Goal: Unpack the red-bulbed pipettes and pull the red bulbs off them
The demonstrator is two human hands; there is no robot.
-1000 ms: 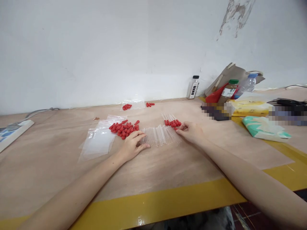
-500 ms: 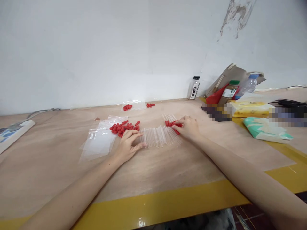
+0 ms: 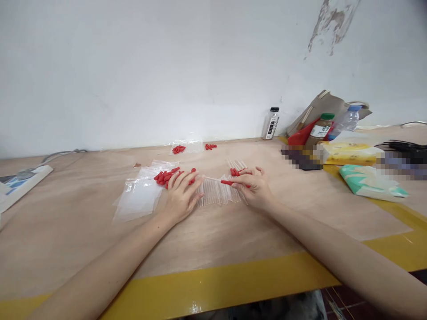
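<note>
A row of several clear thin tubes (image 3: 218, 195) lies on the brown paper at the middle of the table. My left hand (image 3: 182, 195) holds one clear tube (image 3: 211, 179) by its end between fingertips. My right hand (image 3: 253, 186) pinches a red cap (image 3: 227, 182) onto the other end of that tube. A pile of red caps (image 3: 167, 176) lies just behind my left hand. A smaller bunch of red caps (image 3: 236, 171) lies behind my right hand.
Clear plastic bags (image 3: 136, 198) lie left of the pile. More red caps (image 3: 179, 149) sit near the wall. Bottles (image 3: 272, 123), a paper bag (image 3: 328, 109), tissue packs (image 3: 368, 182) and black cables (image 3: 405, 149) crowd the right. A board (image 3: 20, 184) lies far left.
My left hand lifted a tube from the row. My right hand picked a red cap from the small bunch and brought it to the tube's end.
</note>
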